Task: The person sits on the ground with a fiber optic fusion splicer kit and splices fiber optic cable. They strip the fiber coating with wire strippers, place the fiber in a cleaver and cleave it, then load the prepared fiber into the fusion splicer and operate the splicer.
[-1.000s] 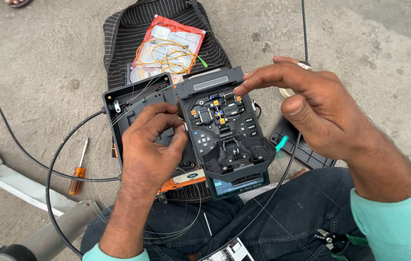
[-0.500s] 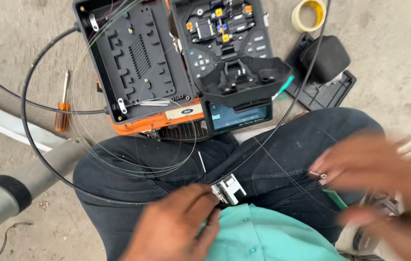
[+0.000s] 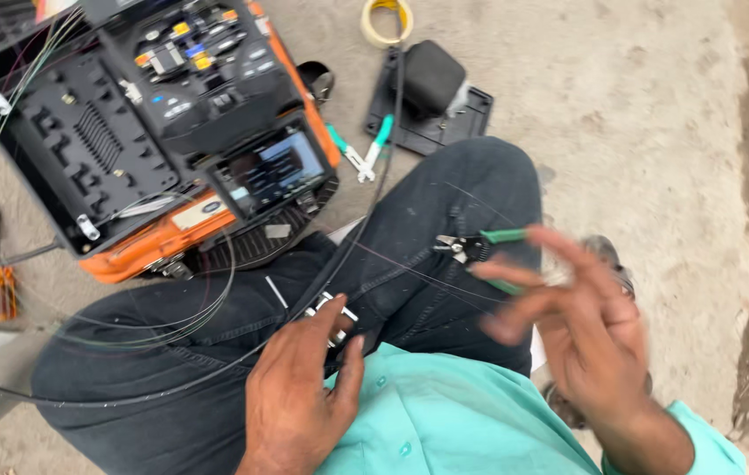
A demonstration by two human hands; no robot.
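My left hand [image 3: 295,396] rests on my lap in dark jeans, its fingertips on a small silvery metal tool [image 3: 332,313] beside a black cable [image 3: 128,393]. Whether it grips the tool is hidden by the fingers. My right hand [image 3: 581,330] is blurred, fingers spread, just right of green-handled strippers [image 3: 489,239] lying on my thigh. It holds nothing that I can see. Thin fibre strands run across the jeans between the hands.
A black and orange splicing machine [image 3: 216,97] with a lit screen [image 3: 273,167] sits on the concrete ahead, next to an open black fibre tray [image 3: 66,149]. Also on the ground: a green-handled tool [image 3: 366,154], a black case [image 3: 432,84], a tape roll [image 3: 385,19] and an orange screwdriver [image 3: 0,290].
Both hands left the splicing machine and came down to my lap. The view swung right and down, and my right hand now sits by the strippers.
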